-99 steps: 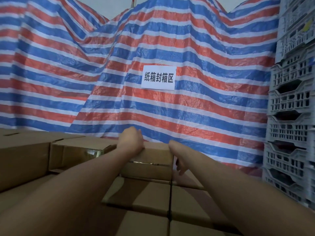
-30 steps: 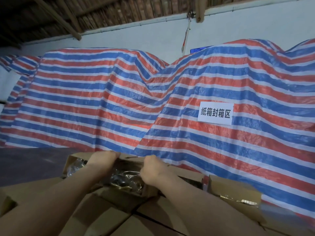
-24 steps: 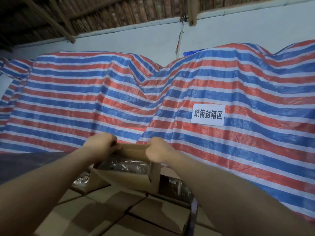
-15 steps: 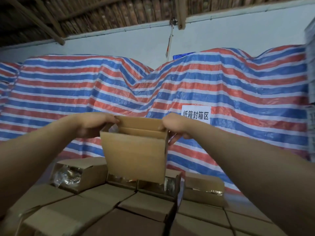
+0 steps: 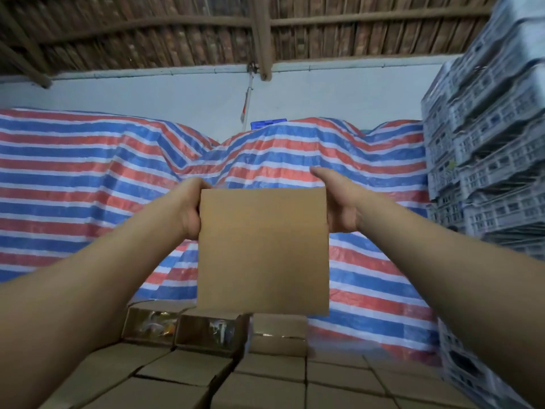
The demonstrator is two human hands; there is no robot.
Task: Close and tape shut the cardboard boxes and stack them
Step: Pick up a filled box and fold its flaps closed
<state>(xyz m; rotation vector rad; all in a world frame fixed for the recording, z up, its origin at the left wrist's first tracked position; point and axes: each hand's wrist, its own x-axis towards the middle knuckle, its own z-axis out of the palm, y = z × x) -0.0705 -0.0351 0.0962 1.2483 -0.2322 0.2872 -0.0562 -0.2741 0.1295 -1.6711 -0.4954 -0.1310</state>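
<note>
Now we've got the cardboard box up at chest height, left hand and right hand each wrapped round a top corner — its flaps hidden from us. If they're unsealed, a tilt could spill the contents. Open boxes sit just below, stacked crates crowd the right; free room lies straight ahead, above the pile.

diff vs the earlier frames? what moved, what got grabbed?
The cardboard box was pulled from the back row of the stack and lifted to face height; it now shows a plain side, its open top out of view. The left hand and right hand took hold of it about a second ago and keep gripping its upper corners. The stacked boxes and striped tarp stayed put.
</note>
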